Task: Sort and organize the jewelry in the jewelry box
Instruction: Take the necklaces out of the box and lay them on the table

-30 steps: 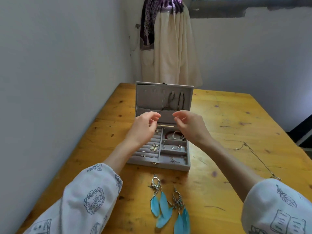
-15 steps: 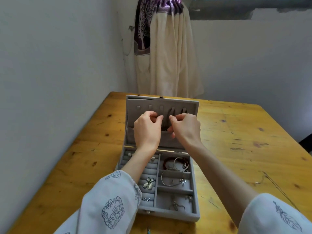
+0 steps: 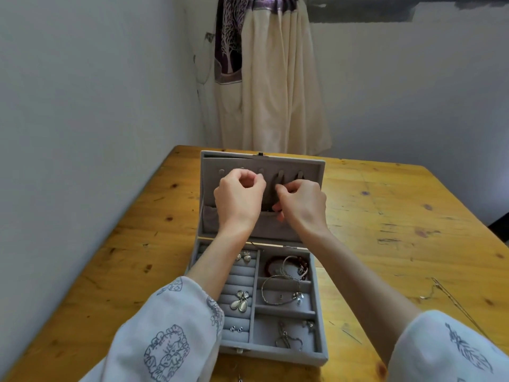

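On table (image 3: 385, 205): grey box (image 3: 316, 351) open, lid (image 3: 308, 172) upright | no readable text | left hand (image 3: 239, 197), right hand (image 3: 301, 204) curled at lid hooks, held item can't tell | bracelets (image 3: 286, 267) in right compartments

1. The jewelry box (image 3: 316, 357) is pale grey inside and out, with grey padded rolls (image 3: 239, 274).
2. The table (image 3: 399, 216) is honey-yellow wood with dark knots and scuffs.
3. The sleeves (image 3: 170, 334) are white, printed with blue-grey line drawings.
4. One bracelet (image 3: 271, 264) is dark red; another (image 3: 278, 292) is silver.
5. The butterfly brooch (image 3: 240, 300) is silver and cream.
6. The curtain (image 3: 278, 86) is cream, beside a purple cloth (image 3: 228, 48) with a white tree pattern.
7. The walls (image 3: 82, 106) are bluish white.
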